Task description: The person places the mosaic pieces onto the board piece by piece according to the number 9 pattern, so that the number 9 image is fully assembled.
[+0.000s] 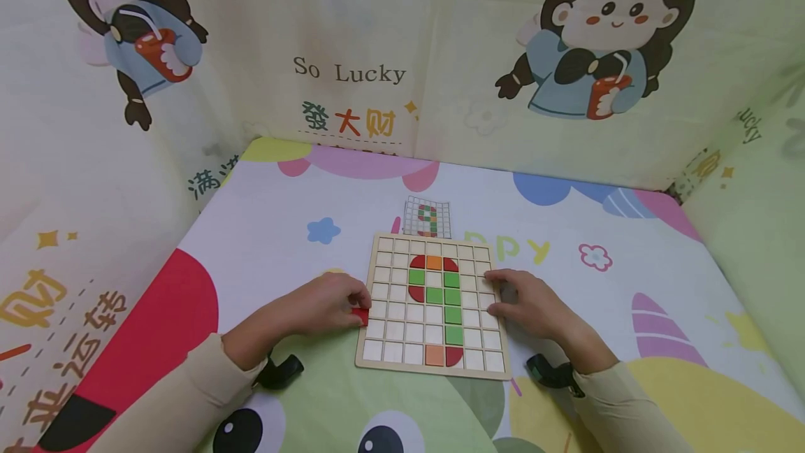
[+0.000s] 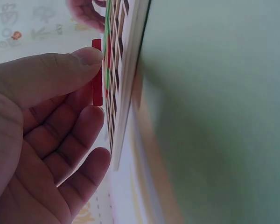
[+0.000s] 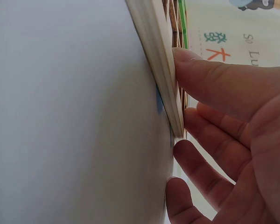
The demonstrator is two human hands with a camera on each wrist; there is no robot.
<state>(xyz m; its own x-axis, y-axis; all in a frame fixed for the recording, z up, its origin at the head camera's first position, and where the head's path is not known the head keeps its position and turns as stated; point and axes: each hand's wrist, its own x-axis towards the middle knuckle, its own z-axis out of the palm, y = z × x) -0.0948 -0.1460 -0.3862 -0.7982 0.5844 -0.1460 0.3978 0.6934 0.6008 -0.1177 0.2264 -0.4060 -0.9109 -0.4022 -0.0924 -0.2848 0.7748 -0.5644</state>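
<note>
My left hand pinches a red tile between thumb and fingers, at the left edge of a wooden grid board. In the left wrist view the tile stands edge-on and thin, its other fingers loosely bent below. Green square tiles, orange squares and rounded red tiles form a 9-like figure in the grid. My right hand rests its thumb and fingertips at the board's right edge; in the right wrist view its fingers are lightly bent beside the frame.
Behind the board lies a small pattern card with a similar figure on a grid. A colourful printed cloth covers the table. Printed fabric walls rise at the back and both sides.
</note>
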